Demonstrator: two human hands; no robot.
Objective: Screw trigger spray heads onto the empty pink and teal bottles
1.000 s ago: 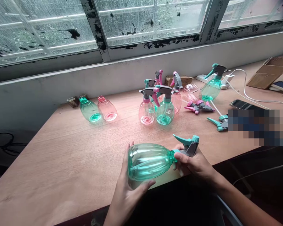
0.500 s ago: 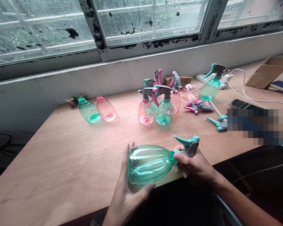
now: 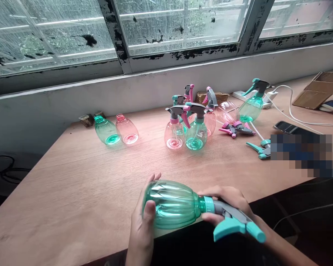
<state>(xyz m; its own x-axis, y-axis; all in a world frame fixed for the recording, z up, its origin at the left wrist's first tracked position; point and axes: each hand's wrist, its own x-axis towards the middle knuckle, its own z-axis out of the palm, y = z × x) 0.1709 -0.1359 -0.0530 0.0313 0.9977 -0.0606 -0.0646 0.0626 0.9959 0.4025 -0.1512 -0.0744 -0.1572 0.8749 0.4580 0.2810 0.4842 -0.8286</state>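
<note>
A green spray bottle point(image 3: 173, 205) lies on its side in the air at the table's front edge, its base to the left. My left hand point(image 3: 144, 218) is wrapped around the base end, thumb on the near side. My right hand point(image 3: 227, 201) grips the grey and teal spray head point(image 3: 233, 218) at its collar, fingers behind and thumb below. The head's trigger and nozzle point down toward me. The collar meets the bottle's neck. Whether it is screwed tight I cannot tell.
Headless green point(image 3: 107, 131) and pink bottles point(image 3: 127, 129) stand at the back left. Several spray bottles point(image 3: 195, 135) cluster at the back middle. Loose pink-grey spray heads point(image 3: 235, 129), a teal one point(image 3: 262, 149), a phone point(image 3: 294, 128), white cables and cardboard point(image 3: 312, 90) lie to the right.
The spray head has turned about the bottle's axis, its trigger swinging from up to down toward me. My left thumb has moved onto the bottle's side. The bottle sits slightly lower in view.
</note>
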